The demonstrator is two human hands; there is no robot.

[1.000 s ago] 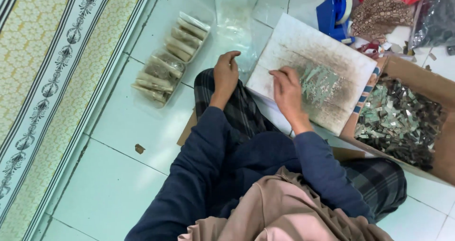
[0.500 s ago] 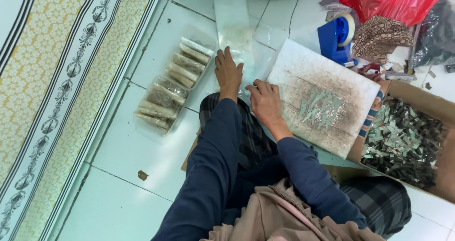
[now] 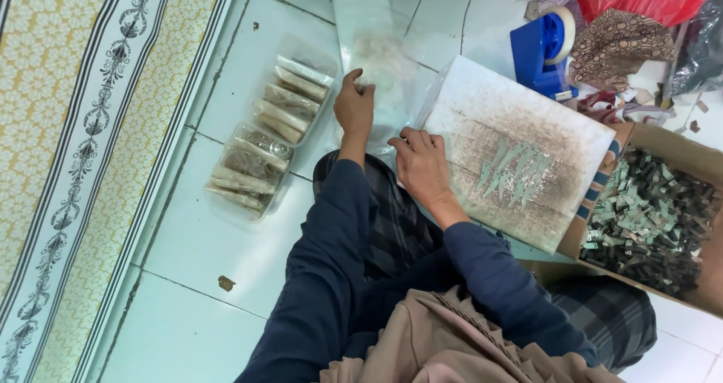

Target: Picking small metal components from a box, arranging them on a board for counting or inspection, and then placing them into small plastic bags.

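Clear bag (image 3: 380,74) lies flat on the white tiled floor (image 3: 196,232) at upper centre of the frame, and I see my left hand (image 3: 354,108) pinching its near left edge, fingers curled narrow on the plastic. My right hand (image 3: 422,164) sits just right of it, at the bag's lower right corner and the left edge of the white board (image 3: 527,112); its fingers are bent and close together, and I cannot tell whether they grip the plastic or only press it. On the board, right of centre, lies a small fan of pale green strips (image 3: 516,172). At far right an open cardboard box (image 3: 640,138) holds a heap of dark and green pieces. A blue tape dispenser (image 3: 542,51) stands at the upper right. Left of the bag, filled packets (image 3: 263,138) lie in a row.
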